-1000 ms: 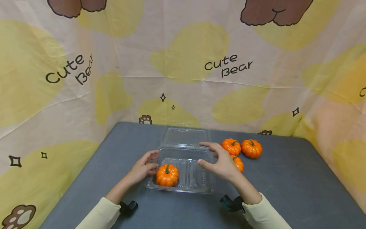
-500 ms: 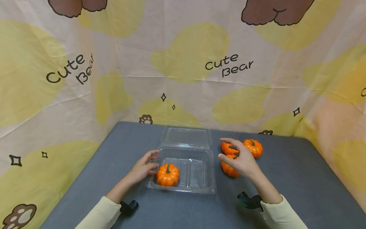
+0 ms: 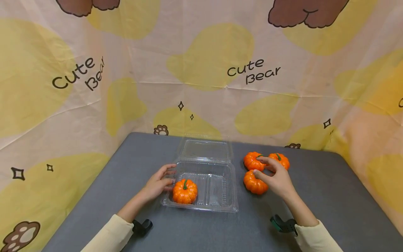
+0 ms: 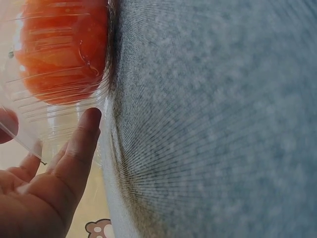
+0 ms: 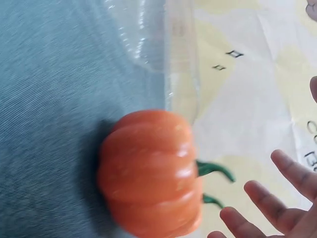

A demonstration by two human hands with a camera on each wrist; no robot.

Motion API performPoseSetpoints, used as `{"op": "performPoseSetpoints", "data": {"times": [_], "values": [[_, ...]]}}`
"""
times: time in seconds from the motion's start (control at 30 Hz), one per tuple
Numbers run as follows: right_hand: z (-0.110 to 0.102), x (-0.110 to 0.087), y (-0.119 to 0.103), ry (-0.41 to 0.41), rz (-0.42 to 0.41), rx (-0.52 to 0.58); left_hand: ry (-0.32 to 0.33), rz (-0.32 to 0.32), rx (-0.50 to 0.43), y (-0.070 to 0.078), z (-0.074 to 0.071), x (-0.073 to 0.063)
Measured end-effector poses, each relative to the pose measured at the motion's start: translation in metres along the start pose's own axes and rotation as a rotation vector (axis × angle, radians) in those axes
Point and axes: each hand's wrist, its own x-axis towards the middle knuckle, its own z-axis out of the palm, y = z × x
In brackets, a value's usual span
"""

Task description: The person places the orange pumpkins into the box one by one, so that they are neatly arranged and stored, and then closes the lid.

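Container of clear plastic stands on the grey desk in the head view, its lid laid back on the far side. One orange pumpkin sits in its left compartment, near the front, green stem up. The left hand is at the container's left side, fingers spread and loosely bent, gripping nothing. To the right of the container, three more pumpkins cluster on the desk: a front one, a back-left one and a back-right one. The right hand hangs over this group, thumb and fingers parted with a gap between them and holding nothing; it partly covers the front and back-right pumpkins. Behind the desk hangs a patterned cloth with "Cute Bear" lettering.

From the left wrist, the pumpkin shows through the container's ribbed wall. The fingers are extended and apart, one tip at the wall; whether it presses there I cannot tell.

From the right wrist, a pumpkin fills the lower middle, with two green stems pointing toward the hand. The fingers are fanned wide, clear of the stems.
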Motion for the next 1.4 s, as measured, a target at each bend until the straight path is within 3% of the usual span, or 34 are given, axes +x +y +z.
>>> {"op": "performPoseSetpoints", "data": {"times": [0.47, 0.77, 1.4], "values": [[0.008, 0.001, 0.033, -0.062, 0.163, -0.074, -0.011, 0.003, 0.004, 0.0, -0.001, 0.0], [0.017, 0.004, 0.045, -0.034, 0.169, -0.062, -0.006, 0.003, -0.012, 0.002, 0.0, 0.0], [0.023, 0.004, 0.05, -0.024, 0.176, -0.059, -0.01, -0.004, -0.03, 0.0, -0.001, 0.001]]}}
